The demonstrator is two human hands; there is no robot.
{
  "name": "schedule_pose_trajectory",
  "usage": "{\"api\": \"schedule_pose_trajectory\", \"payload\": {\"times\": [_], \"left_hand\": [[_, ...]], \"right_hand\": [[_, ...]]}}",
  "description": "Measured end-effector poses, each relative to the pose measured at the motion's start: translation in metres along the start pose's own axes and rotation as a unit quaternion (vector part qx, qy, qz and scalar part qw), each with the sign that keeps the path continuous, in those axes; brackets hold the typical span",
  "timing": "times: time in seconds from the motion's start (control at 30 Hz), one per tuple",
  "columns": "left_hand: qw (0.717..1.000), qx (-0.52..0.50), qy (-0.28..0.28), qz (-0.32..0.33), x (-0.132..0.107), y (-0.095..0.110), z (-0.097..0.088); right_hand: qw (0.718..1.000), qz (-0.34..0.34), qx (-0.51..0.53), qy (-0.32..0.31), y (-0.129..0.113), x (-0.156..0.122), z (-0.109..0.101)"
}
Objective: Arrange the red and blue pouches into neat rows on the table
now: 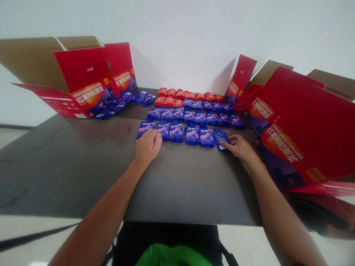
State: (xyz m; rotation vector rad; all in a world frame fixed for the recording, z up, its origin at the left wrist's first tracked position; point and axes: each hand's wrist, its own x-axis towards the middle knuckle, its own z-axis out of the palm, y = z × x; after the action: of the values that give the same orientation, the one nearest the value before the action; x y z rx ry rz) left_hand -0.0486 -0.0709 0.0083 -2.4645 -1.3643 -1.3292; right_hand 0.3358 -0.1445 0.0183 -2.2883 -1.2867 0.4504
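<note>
Rows of purple spouted pouches (191, 122) lie flat on a dark table top (83, 177), with white lettering on their fronts. Behind them are rows of smaller red-orange pouches (183, 98). My left hand (148, 145) rests with curled fingers on the front row, over the edge of a purple pouch (146, 129). Whether it grips anything is hidden. At the right end of that row, my right hand (239, 146) pinches a tilted purple pouch (221, 140) between its fingertips. The fronts of both hands cover only the lower pouch edges.
Open red cardboard cartons (83, 77) with Chinese print stand at the table's left back, with more purple pouches heaped against them. Another large red carton (302, 125) lies at the right edge. A white wall (180, 33) rises behind the table.
</note>
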Motion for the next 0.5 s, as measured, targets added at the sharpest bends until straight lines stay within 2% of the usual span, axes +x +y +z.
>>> {"api": "schedule_pose_trajectory", "payload": {"times": [0.2,0.4,0.5], "left_hand": [[0.997,-0.047,0.047,-0.035,0.000,-0.007,0.000],[0.993,-0.073,0.072,-0.058,0.003,-0.010,0.000],[0.992,-0.079,0.077,-0.068,0.004,-0.010,-0.001]], "right_hand": [[1.000,0.000,-0.003,0.001,-0.007,-0.008,-0.003],[0.992,-0.095,-0.060,0.054,0.001,-0.002,-0.001],[0.988,-0.118,-0.073,0.073,0.003,0.000,0.001]]}}
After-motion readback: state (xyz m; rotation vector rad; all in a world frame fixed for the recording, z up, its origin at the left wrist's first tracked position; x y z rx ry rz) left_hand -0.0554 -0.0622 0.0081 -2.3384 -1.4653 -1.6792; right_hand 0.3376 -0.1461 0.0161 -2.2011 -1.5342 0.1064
